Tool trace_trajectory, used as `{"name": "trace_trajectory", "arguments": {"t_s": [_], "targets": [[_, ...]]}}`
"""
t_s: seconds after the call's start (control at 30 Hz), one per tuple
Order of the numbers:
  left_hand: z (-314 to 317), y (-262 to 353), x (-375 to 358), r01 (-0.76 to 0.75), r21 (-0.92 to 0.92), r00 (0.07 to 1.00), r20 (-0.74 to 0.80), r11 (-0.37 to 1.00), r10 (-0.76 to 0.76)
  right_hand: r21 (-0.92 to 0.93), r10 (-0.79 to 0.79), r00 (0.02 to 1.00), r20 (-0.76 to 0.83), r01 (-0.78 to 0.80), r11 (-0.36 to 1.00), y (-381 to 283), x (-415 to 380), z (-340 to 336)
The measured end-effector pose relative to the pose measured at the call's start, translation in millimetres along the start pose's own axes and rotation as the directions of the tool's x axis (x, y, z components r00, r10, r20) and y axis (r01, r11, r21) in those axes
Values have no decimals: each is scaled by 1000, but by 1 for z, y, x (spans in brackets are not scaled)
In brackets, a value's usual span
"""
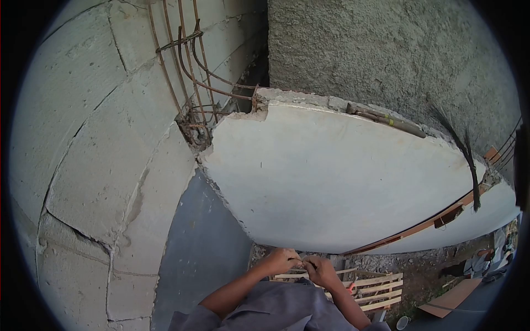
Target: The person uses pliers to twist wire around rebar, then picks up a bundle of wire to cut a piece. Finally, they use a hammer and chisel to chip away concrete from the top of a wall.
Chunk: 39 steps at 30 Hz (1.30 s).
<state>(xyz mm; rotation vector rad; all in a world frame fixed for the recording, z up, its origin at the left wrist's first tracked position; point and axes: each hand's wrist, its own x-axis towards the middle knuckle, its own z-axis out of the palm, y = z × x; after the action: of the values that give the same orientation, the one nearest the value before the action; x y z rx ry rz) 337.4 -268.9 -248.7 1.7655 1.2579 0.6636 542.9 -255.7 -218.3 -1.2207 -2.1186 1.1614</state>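
Both of my hands are close together in front of my chest, above a slatted wooden pallet. My left hand (282,260) is closed in a pinch, with its fingertips close to those of my right hand. My right hand (322,271) is also closed, and something thin and dark shows at its fingers. It is too small to make out. Beyond the hands stands a white plastered wall (337,176). By my right forearm, a red-handled tool (351,287) shows against the pallet (381,292).
Rusty rebar (185,66) rises at the wall corner beside a block wall (94,154). A bundle of dark wire (468,154) hangs over the wall top, where a hammer-like wooden handle (386,118) lies. Another person (477,265), a brown board (450,298) and a bucket (403,323) are lower right.
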Motion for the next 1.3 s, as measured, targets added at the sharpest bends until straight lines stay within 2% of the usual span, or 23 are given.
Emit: {"name": "trace_trajectory", "arguments": {"t_s": [0.03, 0.1, 0.13, 0.23, 0.27, 0.37, 0.5, 0.6, 0.73, 0.9, 1.0, 1.07, 1.1, 1.2, 1.3], "targets": [[2, 2, 1, 100, -80, 995, 0, 992, -100, 0, -10, 1000, -18, 10, 1000, 1, -2, -1], [2, 11, 4, 286, -236, 957, 16, 929, -291, 43, 80, 995, -66, -78, 996, 2, -3, -7], [0, 17, 6, 329, -366, 941, 46, 870, -336, 72, 126, 988, -88, -120, 990, 2, -5, -9], [16, 2, 10, 241, -660, 941, -20, 711, -337, 116, 171, 977, -127, -157, 981, 12, -8, -7], [22, -1, 13, 240, -679, 931, -41, 693, -362, 135, 165, 977, -136, -147, 980, 16, -7, -6], [35, 5, 20, 166, -890, 898, -42, 425, -439, 197, 187, 973, -134, -159, 967, 12, -3, -13], [41, 9, 26, 94, -973, 869, -23, 212, -493, 276, 195, 972, -134, -152, 949, 15, -2, -13], [45, 2, 29, 112, -954, 853, -51, 277, -520, 351, 240, 965, -106, -189, 917, 20, 1, -12], [49, 3, 28, 159, -840, 890, -106, 520, -443, 370, 346, 937, -56, -302, 878, 23, 4, -11], [47, 20, 27, 170, -681, 881, -220, 712, -420, 331, 302, 951, -63, -265, 905, 21, 3, -13], [46, 17, 29, 185, -608, 874, -258, 772, -412, 229, 198, 972, -125, -166, 959, 15, 0, -14], [50, 11, 30, 92, -639, 868, -324, 764, -375, 181, 119, 978, -172, -87, 980, 11, -2, -12], [52, 9, 30, 44, -653, 862, -358, 756, -359, 166, 123, 978, -170, -95, 982, 8, -2, -12], [51, 6, 29, 98, -551, 861, -370, 829, -348, 134, 138, 973, -183, -115, 984, 8, -1, -10], [48, 12, 26, 142, -532, 859, -353, 835, -371, 132, 124, 961, -247, -94, 987, 8, -2, -4]]}}
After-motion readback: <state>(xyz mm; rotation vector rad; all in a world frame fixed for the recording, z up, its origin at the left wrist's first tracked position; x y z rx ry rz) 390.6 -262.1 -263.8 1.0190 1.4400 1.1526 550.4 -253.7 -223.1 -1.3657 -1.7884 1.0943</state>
